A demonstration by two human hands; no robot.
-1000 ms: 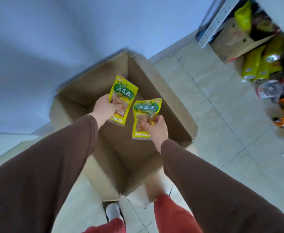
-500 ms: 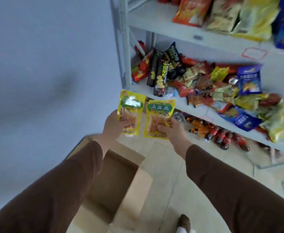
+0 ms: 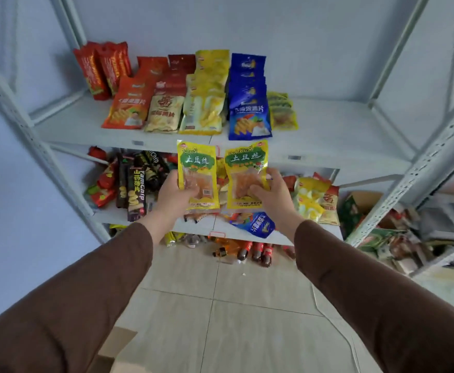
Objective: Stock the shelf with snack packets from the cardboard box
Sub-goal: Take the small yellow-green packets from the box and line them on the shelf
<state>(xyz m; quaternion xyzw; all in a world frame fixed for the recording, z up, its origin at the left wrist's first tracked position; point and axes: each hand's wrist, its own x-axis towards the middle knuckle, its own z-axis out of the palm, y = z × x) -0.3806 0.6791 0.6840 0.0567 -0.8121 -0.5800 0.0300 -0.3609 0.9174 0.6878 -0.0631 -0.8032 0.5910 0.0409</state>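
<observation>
Head view: two yellow snack packets are held upright, side by side, in front of a pale metal shelf (image 3: 328, 125). The left packet (image 3: 197, 175) is gripped by the left hand (image 3: 176, 196), whose thumb is curled over the lower front while the rest of the hand lies behind and to the left; most of the packet rises above the grip. The right packet (image 3: 246, 175) is gripped by the right hand (image 3: 273, 195), fingers pressed on its lower front and right edge; its green-labelled top likewise stands clear above the hand. The two packets are just beside each other, their inner edges nearly touching. Both arms are clad in brown sleeves.

Behind the packets, on the upper board, rows of crisp bags are seen: red, orange, cream, yellow and a blue bag (image 3: 248, 114), with a small stack of packets (image 3: 283, 111) like the held ones at the right end. The held packets are below and in front of that board's edge. On the lower board, mixed snacks are heaped. Bottles (image 3: 247, 250) lie on the tiled floor beneath. A corner of the cardboard box (image 3: 114, 351) is visible at the bottom edge, left of centre.
</observation>
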